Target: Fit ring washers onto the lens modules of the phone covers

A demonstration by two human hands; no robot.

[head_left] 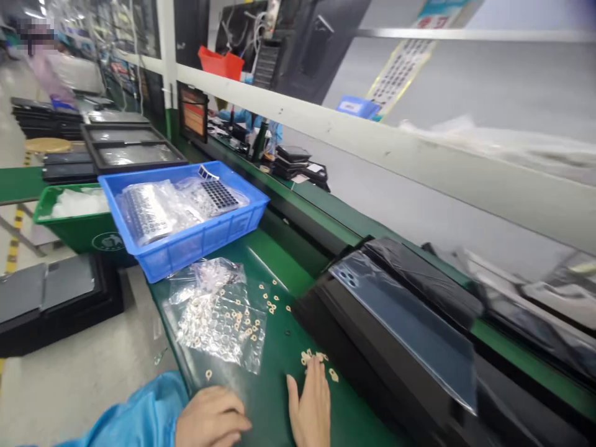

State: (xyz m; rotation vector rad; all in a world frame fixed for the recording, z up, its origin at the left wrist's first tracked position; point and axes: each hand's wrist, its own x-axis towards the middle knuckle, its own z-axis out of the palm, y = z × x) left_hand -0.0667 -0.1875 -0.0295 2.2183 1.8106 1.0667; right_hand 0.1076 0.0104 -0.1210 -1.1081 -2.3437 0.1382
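My right hand lies flat on the green table mat, fingers stretched and thumb apart. Its fingertips touch a small cluster of pale beige ring-shaped pieces. To the left, my left hand hovers at the table's near edge with fingers loosely bent and nothing visible in them; its palm side is hidden. One loose ring piece lies just beyond it. Farther up is a clear plastic bag with many such rings in and on it. Several more rings are scattered beside the bag.
A blue bin of bagged parts stands at the table's far left. Black trays with a film-wrapped dark blue panel line the right side. A green bin and stacked black trays are at left. People work farther off.
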